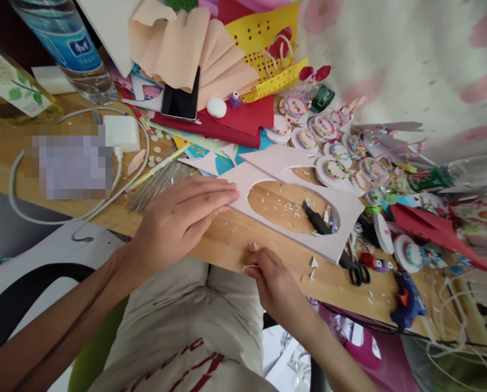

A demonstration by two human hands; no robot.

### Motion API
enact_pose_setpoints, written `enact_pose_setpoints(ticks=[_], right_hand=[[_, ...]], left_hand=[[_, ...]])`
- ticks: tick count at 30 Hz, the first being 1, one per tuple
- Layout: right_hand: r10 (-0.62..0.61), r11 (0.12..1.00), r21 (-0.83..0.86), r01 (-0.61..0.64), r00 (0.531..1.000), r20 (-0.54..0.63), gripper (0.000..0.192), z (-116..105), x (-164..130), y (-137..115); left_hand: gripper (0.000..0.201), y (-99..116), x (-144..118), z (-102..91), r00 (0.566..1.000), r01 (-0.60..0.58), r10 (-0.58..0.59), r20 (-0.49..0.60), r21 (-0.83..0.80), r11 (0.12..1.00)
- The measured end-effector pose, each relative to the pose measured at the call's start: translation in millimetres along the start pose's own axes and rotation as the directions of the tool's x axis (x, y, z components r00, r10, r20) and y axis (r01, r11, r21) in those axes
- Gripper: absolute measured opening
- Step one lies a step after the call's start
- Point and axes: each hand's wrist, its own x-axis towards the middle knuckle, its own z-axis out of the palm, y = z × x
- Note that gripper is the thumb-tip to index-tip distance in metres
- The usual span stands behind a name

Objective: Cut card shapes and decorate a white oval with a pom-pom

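Note:
My left hand [178, 218] has its fingers stretched out together, with the fingertips at the left end of a white foam sheet [243, 198]. An oval hole is cut through that sheet, and the wooden table with small scraps shows inside it. At the table's front edge, my right hand [278, 280] is closed in a pinch. A thin, pale, curved strip [249, 267] sticks out from its fingers; the rest of the strip is hidden. Under the sheet's right side, a black-handled tool [317, 219] lies partly covered. Black-handled scissors [358, 272] rest to the right.
A blue glue gun [407, 299] lies near the right front edge. Several beaded white discs [335, 170] crowd the back right. A water bottle [74, 49], a white charger [121, 133] with its cable, a phone [181, 100] and red paper [243, 122] occupy the left and back.

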Motion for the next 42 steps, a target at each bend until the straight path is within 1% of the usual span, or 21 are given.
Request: enact_pose_setpoints(ticks=[3,5,7,9,13,17,19,22,26,31,34,39,42], right_hand=[[0.040,0.999,0.005,-0.040,0.992,-0.118,0.006,-3.3,-1.0,3.4],[0.061,0.998,-0.014,-0.064,0.983,-0.176,0.010,-2.5,3.8,8.6],[0.081,0.996,-0.025,-0.088,0.979,-0.188,0.009,1.0,10.3,13.5],[0.102,0.993,-0.032,-0.110,0.976,-0.194,0.005,5.4,15.9,17.5],[0.082,0.993,-0.073,-0.095,0.983,-0.167,0.017,10.5,18.6,22.3],[0.020,0.996,-0.081,-0.028,0.994,-0.106,0.020,5.9,8.7,21.9],[0.016,0.998,-0.066,-0.024,0.993,-0.115,0.020,0.7,2.8,20.1],[0.021,0.998,-0.054,-0.030,0.988,-0.156,0.011,-5.3,-0.6,16.7],[0.000,0.999,-0.052,-0.005,0.995,-0.099,0.012,-4.0,5.6,14.0],[0.040,0.993,-0.110,-0.042,0.999,-0.016,0.013,-1.8,15.8,18.7],[0.034,0.994,-0.107,-0.029,0.998,0.044,0.011,-4.2,21.3,21.4],[-0.008,0.997,-0.080,0.012,0.998,0.059,0.015,-9.1,28.0,16.6],[-0.018,0.997,-0.074,0.024,0.996,0.084,0.011,-12.2,29.4,13.6]], left_hand=[[0.025,0.3,0.6,0.0,1.000,0.005,-0.005,-0.003,0.007,1.000],[0.025,0.5,0.8,0.3,1.000,0.005,-0.005,-0.004,0.008,1.000],[0.025,0.7,0.6,0.5,1.000,0.003,-0.003,0.001,0.006,1.000],[0.026,0.9,0.1,0.7,1.000,0.002,-0.003,0.011,0.004,1.000],[0.026,1.5,-0.7,0.4,1.000,0.019,-0.019,0.009,0.012,1.000],[0.027,0.7,-0.9,-0.9,0.999,0.029,-0.029,0.020,0.020,0.999],[0.027,-0.1,-0.8,-1.3,0.999,0.032,-0.032,0.025,0.016,0.999],[0.026,-0.6,-0.3,-1.1,1.000,0.023,-0.023,0.018,0.006,1.000],[0.027,-0.2,0.0,-0.5,1.000,0.000,0.000,0.020,0.006,1.000],[0.030,-1.5,-1.9,-1.0,0.999,-0.005,0.005,0.034,0.009,1.000],[0.030,-2.7,-3.0,-1.2,0.999,-0.013,0.013,0.043,0.016,1.000],[0.031,-4.0,-3.2,-1.9,0.999,0.004,-0.005,0.049,0.020,1.000],[0.032,-4.9,-2.6,-2.7,0.999,-0.012,0.011,0.047,0.016,1.000]])
